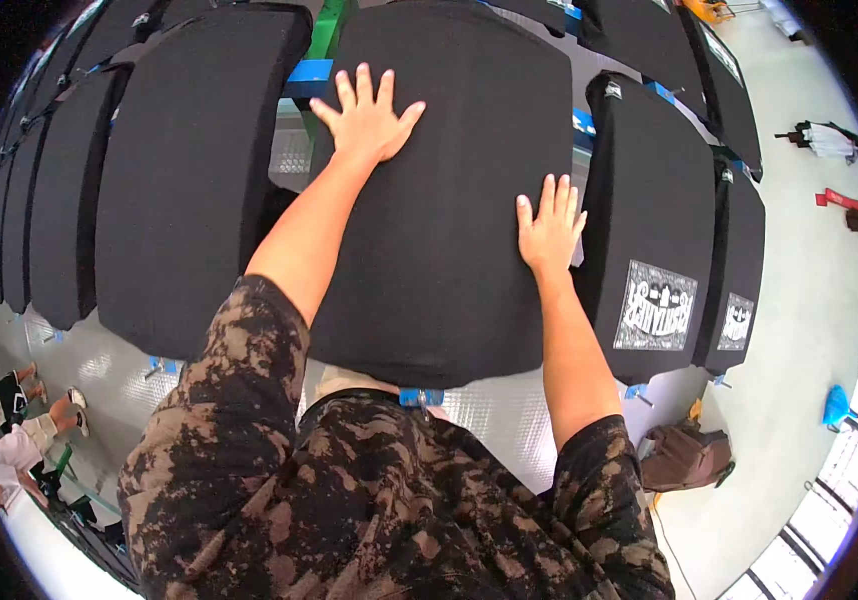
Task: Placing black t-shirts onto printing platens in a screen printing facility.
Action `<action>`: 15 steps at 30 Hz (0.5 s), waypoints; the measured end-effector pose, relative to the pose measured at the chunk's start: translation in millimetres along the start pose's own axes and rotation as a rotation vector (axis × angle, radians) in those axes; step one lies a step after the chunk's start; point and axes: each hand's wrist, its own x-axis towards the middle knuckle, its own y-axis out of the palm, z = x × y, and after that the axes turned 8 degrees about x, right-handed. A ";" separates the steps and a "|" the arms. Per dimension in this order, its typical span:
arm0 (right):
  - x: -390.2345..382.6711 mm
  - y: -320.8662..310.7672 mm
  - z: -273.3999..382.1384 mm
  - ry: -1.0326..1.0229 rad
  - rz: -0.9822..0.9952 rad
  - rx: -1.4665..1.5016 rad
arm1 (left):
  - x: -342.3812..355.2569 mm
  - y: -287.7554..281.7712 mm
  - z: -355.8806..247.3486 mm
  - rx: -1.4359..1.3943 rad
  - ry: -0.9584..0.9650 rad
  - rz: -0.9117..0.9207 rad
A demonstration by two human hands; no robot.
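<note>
A plain black T-shirt-like cloth (439,250) is stretched over a long board directly in front of me, its surface mostly smooth. Toward its far left side, my left hand (367,122) lies flat on the fabric with fingers spread. My right hand (551,228) rests near the right edge of the same cloth, lower down, its fingers stretched out and slightly apart. Neither hand grips anything. Just right of my right hand is another black-covered board (659,190) with a white printed panel (656,306) near its close end.
More black-covered boards (174,180) stand in rows left and beyond. Blue brackets (421,397) and a green rail (327,32) belong to the frame. A brown cloth bundle (687,458) sits on the floor at the right. Other people (24,445) are at the lower left.
</note>
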 end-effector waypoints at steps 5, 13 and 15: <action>-96.5 -14.1 -4.1 -0.114 -0.018 0.046 | -154.5 -14.0 27.0 0.022 -0.028 0.031; -271.4 -32.0 -33.0 -0.278 0.003 0.283 | -363.4 -23.2 48.1 -0.076 -0.062 0.044; -293.1 -38.1 -39.0 -0.257 0.152 0.243 | -371.6 -30.0 46.3 -0.054 -0.082 0.090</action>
